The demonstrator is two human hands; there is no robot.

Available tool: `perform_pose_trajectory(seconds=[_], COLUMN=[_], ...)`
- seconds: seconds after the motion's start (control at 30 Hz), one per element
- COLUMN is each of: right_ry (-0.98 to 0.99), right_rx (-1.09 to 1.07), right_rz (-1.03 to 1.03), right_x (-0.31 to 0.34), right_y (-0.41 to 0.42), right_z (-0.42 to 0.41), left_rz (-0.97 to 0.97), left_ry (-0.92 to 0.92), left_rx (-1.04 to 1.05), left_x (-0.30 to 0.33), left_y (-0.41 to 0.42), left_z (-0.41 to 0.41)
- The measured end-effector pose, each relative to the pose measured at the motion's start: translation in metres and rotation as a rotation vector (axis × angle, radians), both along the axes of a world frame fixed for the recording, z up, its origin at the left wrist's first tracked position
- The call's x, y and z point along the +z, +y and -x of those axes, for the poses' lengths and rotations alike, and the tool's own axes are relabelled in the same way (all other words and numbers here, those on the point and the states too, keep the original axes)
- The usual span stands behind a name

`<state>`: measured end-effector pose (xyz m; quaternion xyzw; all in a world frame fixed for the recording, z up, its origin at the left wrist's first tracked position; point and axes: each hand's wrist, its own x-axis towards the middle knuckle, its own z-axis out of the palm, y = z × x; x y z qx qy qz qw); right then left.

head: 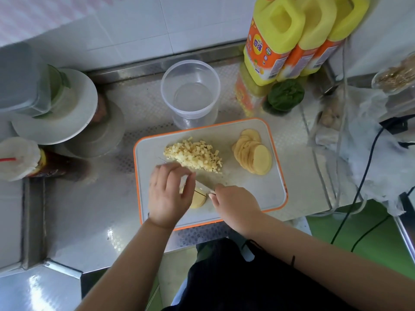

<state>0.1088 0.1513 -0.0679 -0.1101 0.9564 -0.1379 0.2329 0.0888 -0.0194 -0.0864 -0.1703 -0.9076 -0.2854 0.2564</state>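
Seen from above: the left hand [168, 191] curled over a small potato piece [198, 200] at the front-left of the cutting board [258, 194], holding it down. The right hand [235, 205] gripped a knife [201, 186] — blade across the piece, tip pointing left & away, just beside the left fingertips. Diced potato [195, 157] lay beyond; uncut slices [252, 154] to the right.

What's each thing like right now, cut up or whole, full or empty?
Potato cubes, diced, in a pile.
Round potato slices, uncut, fanned out.
Potato stack, partly cut, held by left hand.
Knife, gripped by right hand.
Plastic tub, open, looks empty.
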Motion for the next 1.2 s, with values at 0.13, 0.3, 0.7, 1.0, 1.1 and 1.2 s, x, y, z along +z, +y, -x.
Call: perform_pose_trajectory(seconds=[0.13, 0.3, 0.7, 1.0, 1.1, 1.2], right_ry=[-0.069, -0.065, -0.140, -0.134, -0.114, -0.143], right_rx=[-0.040, 0.024, 0.081, 0.042, 0.040, 0.008], right_rz=[0.038, -0.052, -0.144, -0.118, -0.134, -0.127], right_x=[-0.008, -0.018, -0.010, -0.036, -0.036, -0.034], right_y=[-0.003, -0.010, -0.018, -0.015, -0.016, -0.016], right_z=[-0.007, -0.016, -0.011, -0.017, -0.016, -0.018], left_rz=[0.100, 0.152, 0.056, -0.040, 0.148, 0.628], left_ry=[-0.257, -0.366, -0.409, -0.344, -0.345, -0.701], left_rx=[-0.039, -0.014, -0.001, 0.033, 0.018, -0.118], left_x=[-0.051, -0.074, -0.079, -0.058, -0.018, 0.001], left_y=[-0.007, -0.012, -0.012, -0.015, -0.006, 0.012], left_z=[-0.045, -0.053, -0.054, -0.052, -0.014, 0.021])
